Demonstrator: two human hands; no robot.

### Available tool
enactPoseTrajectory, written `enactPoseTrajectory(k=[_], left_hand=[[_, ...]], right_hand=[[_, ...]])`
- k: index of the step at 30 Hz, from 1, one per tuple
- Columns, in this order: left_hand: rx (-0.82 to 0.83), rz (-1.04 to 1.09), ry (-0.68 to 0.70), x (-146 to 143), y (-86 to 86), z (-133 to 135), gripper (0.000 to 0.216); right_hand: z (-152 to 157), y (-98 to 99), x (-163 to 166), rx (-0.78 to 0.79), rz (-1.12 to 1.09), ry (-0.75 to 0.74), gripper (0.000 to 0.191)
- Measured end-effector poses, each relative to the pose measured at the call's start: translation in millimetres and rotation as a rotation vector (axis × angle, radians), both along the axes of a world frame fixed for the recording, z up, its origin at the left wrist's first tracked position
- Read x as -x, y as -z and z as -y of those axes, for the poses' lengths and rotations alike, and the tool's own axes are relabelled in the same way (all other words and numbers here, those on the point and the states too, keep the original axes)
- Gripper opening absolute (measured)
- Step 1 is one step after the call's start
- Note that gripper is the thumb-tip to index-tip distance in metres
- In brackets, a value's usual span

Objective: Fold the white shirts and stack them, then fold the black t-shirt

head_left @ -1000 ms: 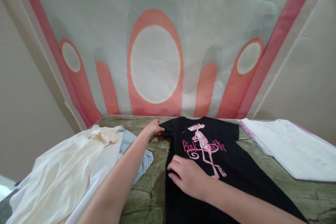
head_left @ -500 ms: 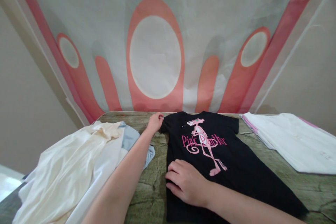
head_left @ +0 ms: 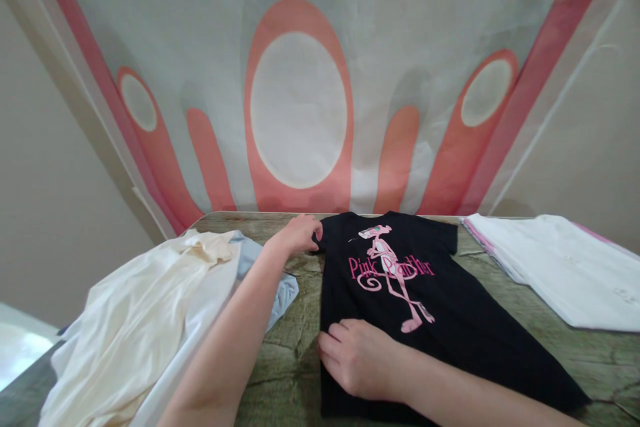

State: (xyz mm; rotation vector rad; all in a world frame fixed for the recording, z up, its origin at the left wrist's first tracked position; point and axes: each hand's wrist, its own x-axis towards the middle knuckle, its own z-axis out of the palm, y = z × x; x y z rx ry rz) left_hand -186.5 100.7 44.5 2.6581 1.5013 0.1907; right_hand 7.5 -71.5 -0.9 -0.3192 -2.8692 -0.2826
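Observation:
A black T-shirt (head_left: 465, 333) with a Pink Panther print lies spread out, front up, on the wood-patterned table. At its left sleeve my left hand (head_left: 301, 233) is closed, fingers curled down onto the sleeve edge. My right hand (head_left: 357, 357) is closed on the shirt's left side edge, lower down, with the fingertips tucked at the fabric. Both forearms reach in from below, the right one crossing over the lower part of the shirt.
On the left is a loose heap of cream and white clothes (head_left: 145, 307), with a light blue garment (head_left: 284, 297) partly under it. Flat white folded clothes (head_left: 565, 267) with pink edges lie at the right. Behind the table (head_left: 283, 360) hangs a printed backdrop (head_left: 300, 107).
My left hand has shifted slightly right onto the sleeve, its fingers curling over the edge. My right hand's fingers have drawn in tighter on the shirt's side edge.

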Motion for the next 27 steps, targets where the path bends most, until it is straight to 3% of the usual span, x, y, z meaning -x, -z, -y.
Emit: enactPoseTrajectory(k=[3, 8, 13, 18, 27], left_hand=[[0.021, -0.164, 0.084, -18.1, 2.1, 9.2, 0.022], [-0.003, -0.162, 0.081, -31.5, 17.3, 12.2, 0.023], [-0.042, -0.102, 0.086, -21.5, 25.5, 4.5, 0.026], [-0.068, -0.033, 0.084, -9.5, 21.4, -3.5, 0.020], [-0.001, 0.018, 0.034, 8.5, 19.0, -4.7, 0.017]], right_hand=[[2.0, -3.4, -0.1, -0.035, -0.004, -0.039, 0.022], [1.4, -3.2, -2.7, -0.062, -0.045, -0.061, 0.021], [-1.3, -7.4, -7.2, -0.057, -0.121, -0.079, 0.024], [-5.4, -4.3, -8.9, -0.020, -0.176, -0.097, 0.024], [-8.9, 9.4, -6.0, 0.205, -0.140, -0.106, 0.018]])
